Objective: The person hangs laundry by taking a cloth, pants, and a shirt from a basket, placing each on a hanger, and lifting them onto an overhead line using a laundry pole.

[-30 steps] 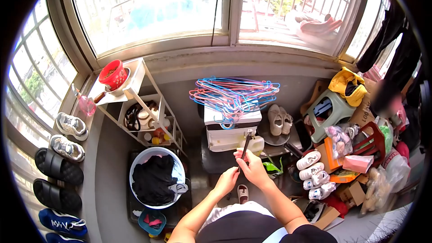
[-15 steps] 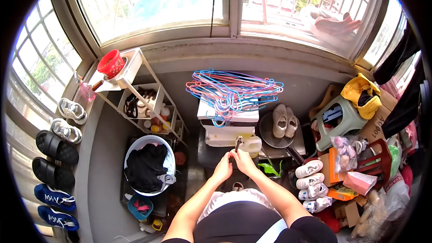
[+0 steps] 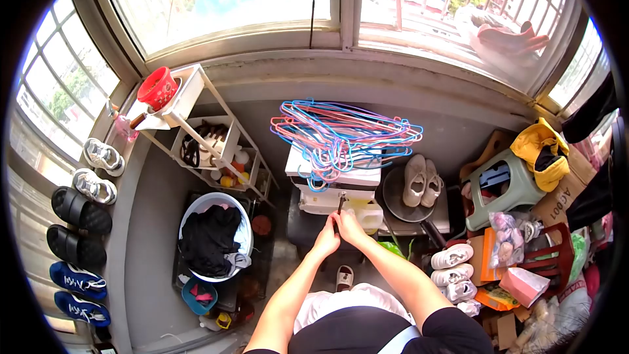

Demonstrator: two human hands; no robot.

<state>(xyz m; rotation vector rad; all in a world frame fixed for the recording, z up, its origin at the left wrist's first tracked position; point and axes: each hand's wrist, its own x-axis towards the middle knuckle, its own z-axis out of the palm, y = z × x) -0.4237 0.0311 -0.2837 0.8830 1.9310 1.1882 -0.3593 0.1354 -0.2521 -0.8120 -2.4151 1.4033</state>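
My left hand point(image 3: 327, 238) and my right hand point(image 3: 349, 225) are close together in front of my body, fingers closed. Between them they grip a thin dark rod-like thing point(image 3: 341, 204) that points away from me; its lower part is hidden by my fingers. Just beyond it, a pile of blue, pink and purple clothes hangers point(image 3: 341, 141) lies on a white box point(image 3: 308, 203). A translucent yellowish jug point(image 3: 369, 216) stands right of my hands.
At left, a white shelf cart point(image 3: 226, 108) carries a red pot point(image 3: 157, 88); below is a tub point(image 3: 250, 236) of dark clothes point(image 3: 209, 239). Shoes line the left ledge. At right are a frying pan point(image 3: 393, 206) with shoes, a green stool point(image 3: 485, 204) and bags.
My hands and the dark rod have shifted slightly left in view. The camera view has moved a little, and a shoe on my foot shows more below my hands.
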